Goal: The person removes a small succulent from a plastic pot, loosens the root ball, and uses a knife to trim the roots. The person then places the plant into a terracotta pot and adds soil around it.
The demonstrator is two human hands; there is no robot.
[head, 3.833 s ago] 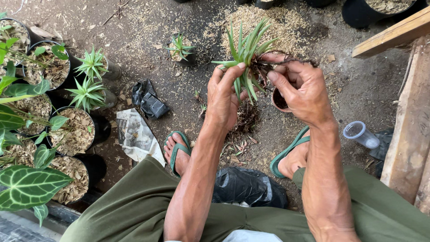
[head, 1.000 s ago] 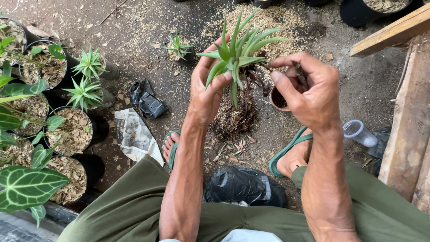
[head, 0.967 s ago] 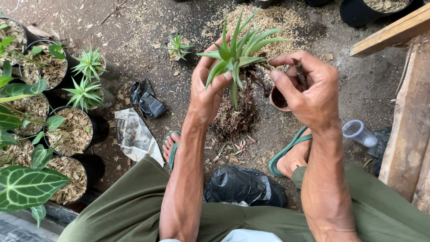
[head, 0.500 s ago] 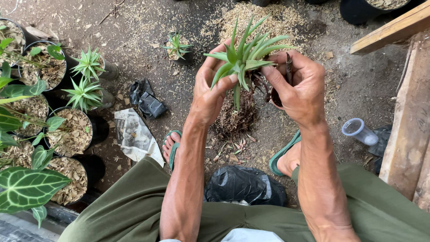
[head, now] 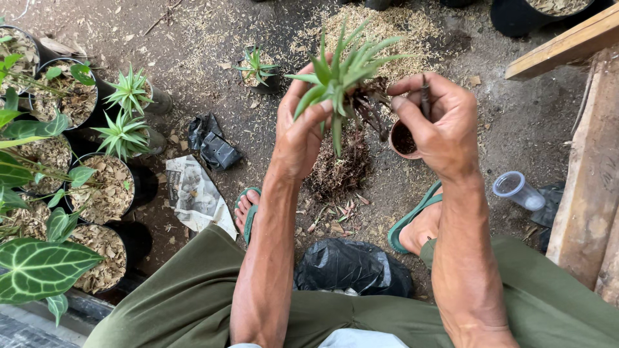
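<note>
Pots (head: 106, 187) filled with coarse husk stand at the left, two bearing spiky rosettes. Left hand (head: 303, 129) has its fingers closed around the base of a spiky green plant (head: 338, 67), its dark roots hanging bare above a mound of husk. Right hand (head: 438, 125) pinches a thin stick and cradles a small brown pot (head: 403, 138) holding dark soil. Farther right, a clear plastic cup (head: 518, 191) lies tipped on the ground.

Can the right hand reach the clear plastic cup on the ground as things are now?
Probably not freely: the right hand is occupied with a small brown pot. The clear plastic cup lies uncovered near the right foot.
</note>
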